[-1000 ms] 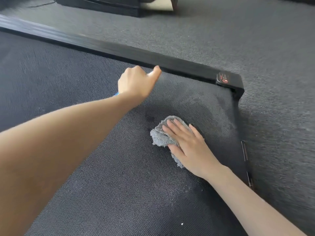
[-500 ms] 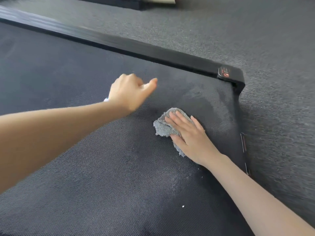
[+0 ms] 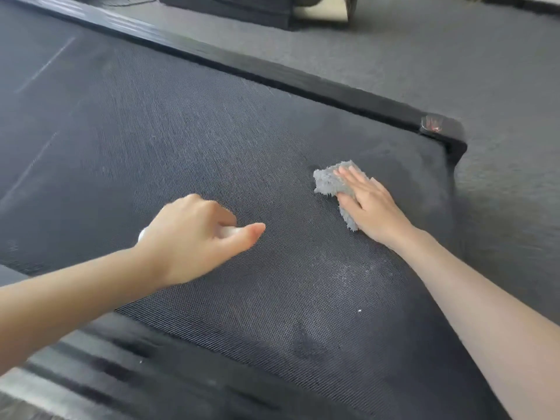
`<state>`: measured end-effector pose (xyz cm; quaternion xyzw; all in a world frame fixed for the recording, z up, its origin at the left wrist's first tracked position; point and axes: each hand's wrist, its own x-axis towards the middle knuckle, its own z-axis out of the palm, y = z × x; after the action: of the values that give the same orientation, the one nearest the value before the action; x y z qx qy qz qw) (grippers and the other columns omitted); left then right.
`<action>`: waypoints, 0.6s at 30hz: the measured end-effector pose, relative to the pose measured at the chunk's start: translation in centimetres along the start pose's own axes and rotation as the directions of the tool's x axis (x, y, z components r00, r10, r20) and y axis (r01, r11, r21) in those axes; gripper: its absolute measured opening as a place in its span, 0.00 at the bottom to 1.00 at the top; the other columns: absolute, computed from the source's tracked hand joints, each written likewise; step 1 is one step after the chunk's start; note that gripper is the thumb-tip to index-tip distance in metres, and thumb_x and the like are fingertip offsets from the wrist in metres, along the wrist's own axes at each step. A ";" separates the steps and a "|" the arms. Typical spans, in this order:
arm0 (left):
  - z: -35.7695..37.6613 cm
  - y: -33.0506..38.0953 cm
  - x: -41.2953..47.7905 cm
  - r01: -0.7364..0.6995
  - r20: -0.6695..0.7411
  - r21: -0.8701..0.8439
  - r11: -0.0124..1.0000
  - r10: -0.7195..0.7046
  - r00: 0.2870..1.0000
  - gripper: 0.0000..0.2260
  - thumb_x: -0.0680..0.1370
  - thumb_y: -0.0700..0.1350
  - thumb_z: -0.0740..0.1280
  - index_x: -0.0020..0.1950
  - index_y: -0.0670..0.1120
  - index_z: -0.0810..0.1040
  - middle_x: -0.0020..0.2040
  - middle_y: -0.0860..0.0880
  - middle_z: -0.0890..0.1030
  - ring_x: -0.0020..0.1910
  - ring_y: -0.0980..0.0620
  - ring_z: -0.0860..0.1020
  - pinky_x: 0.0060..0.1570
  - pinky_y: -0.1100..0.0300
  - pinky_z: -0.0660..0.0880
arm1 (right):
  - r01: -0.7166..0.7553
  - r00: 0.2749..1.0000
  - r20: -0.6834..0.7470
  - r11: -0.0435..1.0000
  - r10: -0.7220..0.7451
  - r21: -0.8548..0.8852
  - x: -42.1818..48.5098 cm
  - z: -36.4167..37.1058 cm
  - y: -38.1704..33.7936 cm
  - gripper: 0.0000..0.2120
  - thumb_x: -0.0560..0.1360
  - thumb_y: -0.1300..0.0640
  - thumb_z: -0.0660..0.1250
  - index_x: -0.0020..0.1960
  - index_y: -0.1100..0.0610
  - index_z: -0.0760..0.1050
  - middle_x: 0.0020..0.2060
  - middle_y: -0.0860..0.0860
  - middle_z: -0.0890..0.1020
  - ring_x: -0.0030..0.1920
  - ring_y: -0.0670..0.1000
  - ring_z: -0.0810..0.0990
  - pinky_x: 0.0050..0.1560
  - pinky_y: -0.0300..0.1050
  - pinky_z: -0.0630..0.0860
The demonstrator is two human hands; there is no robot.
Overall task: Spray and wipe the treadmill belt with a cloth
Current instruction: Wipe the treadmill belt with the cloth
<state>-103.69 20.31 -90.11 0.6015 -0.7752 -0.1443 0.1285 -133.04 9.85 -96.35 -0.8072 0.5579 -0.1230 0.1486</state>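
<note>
Grey, fluffy cloth (image 3: 328,180) lies bunched on the dark woven treadmill belt (image 3: 181,140), towards its far right corner, and that is where I find the right hand (image 3: 368,204). From my remote seat I have just the one head view. The right hand lies flat on top of the cloth, fingers straight and close together, palm down, pressing it onto the belt. Part of the cloth sticks out past the fingertips and part along the thumb side.

The left hand (image 3: 194,234) hangs just over the middle of the belt, well apart from the cloth. Its fingers are curled into a loose fist round a white object (image 3: 225,231), with the thumb pointing towards the right hand. Only small bits of white show between thumb and fingers and at the wrist side, so I cannot tell exactly what it is.

On the belt near me there is a darker patch (image 3: 306,344), and beside the right forearm a pale, dusty-looking smear (image 3: 348,274) and a tiny white speck (image 3: 359,311). A black side rail (image 3: 272,75) runs along the far edge and ends in a corner cap (image 3: 445,131) with a reddish label. Beyond it lies grey carpet (image 3: 454,56). A second, blurred rail (image 3: 121,371) crosses the bottom left.
</note>
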 end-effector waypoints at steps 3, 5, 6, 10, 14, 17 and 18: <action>-0.2 0.1 -1.4 0.062 0.041 0.016 0.998 -0.063 0.997 0.33 0.66 0.76 0.48 0.27 0.44 0.58 0.21 0.52 0.61 0.24 0.50 0.63 0.28 0.58 0.62 | -0.048 0.999 0.023 0.998 0.048 -0.031 2.6 0.2 -0.6 0.24 0.82 0.48 0.49 0.77 0.50 0.52 0.76 0.45 0.52 0.75 0.40 0.44 0.75 0.49 0.43; -0.4 -0.2 -2.1 0.106 0.056 0.019 0.994 -0.107 0.993 0.34 0.65 0.78 0.48 0.27 0.45 0.58 0.21 0.52 0.61 0.23 0.51 0.62 0.28 0.58 0.63 | -0.126 0.992 0.020 0.991 0.127 -0.048 4.6 0.4 -1.0 0.24 0.82 0.47 0.47 0.77 0.51 0.51 0.77 0.47 0.52 0.76 0.44 0.45 0.75 0.50 0.43; -0.5 -0.3 -2.3 0.125 0.050 0.017 0.992 -0.126 0.991 0.34 0.64 0.78 0.48 0.27 0.45 0.57 0.20 0.52 0.60 0.23 0.51 0.62 0.28 0.58 0.63 | -0.178 0.984 0.010 0.983 0.178 -0.046 5.5 0.3 -1.3 0.25 0.82 0.47 0.46 0.77 0.52 0.51 0.77 0.47 0.51 0.76 0.45 0.45 0.75 0.51 0.43; -1.8 -0.9 -2.6 0.174 -0.024 -0.013 0.985 -0.175 0.984 0.35 0.64 0.78 0.48 0.27 0.44 0.59 0.21 0.50 0.63 0.23 0.49 0.64 0.27 0.56 0.64 | -0.213 0.977 0.015 0.975 0.215 -0.062 7.0 0.3 -4.6 0.24 0.82 0.50 0.47 0.77 0.54 0.51 0.77 0.50 0.50 0.76 0.51 0.48 0.74 0.49 0.46; -2.4 -2.2 -2.0 0.206 -0.091 -0.075 0.976 -0.213 0.973 0.41 0.66 0.77 0.49 0.30 0.36 0.67 0.27 0.40 0.76 0.28 0.41 0.74 0.36 0.46 0.77 | 0.134 0.986 0.099 0.991 -0.134 0.010 4.7 2.7 -8.9 0.23 0.82 0.53 0.51 0.76 0.51 0.54 0.76 0.46 0.52 0.76 0.44 0.45 0.75 0.51 0.44; -2.4 -2.7 -1.8 0.203 -0.140 -0.092 0.975 -0.214 0.967 0.41 0.66 0.77 0.50 0.29 0.36 0.67 0.26 0.39 0.75 0.28 0.40 0.75 0.38 0.43 0.77 | 0.461 0.881 0.064 0.882 -0.468 0.096 0.2 4.3 -13.0 0.23 0.77 0.58 0.58 0.72 0.54 0.64 0.74 0.50 0.64 0.75 0.47 0.53 0.75 0.48 0.47; -2.4 -2.8 -1.6 0.201 -0.153 -0.093 0.975 -0.214 0.965 0.41 0.66 0.77 0.50 0.28 0.36 0.68 0.25 0.39 0.75 0.27 0.41 0.74 0.38 0.44 0.77 | 0.556 0.826 0.046 0.825 -0.562 0.104 -1.5 4.8 -14.3 0.23 0.75 0.58 0.59 0.71 0.55 0.67 0.72 0.51 0.67 0.75 0.48 0.56 0.74 0.48 0.48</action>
<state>-99.92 21.07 -88.98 0.6837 -0.6887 -0.1372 0.1985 -119.42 16.50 -95.47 -0.9319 0.2854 -0.1549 0.1613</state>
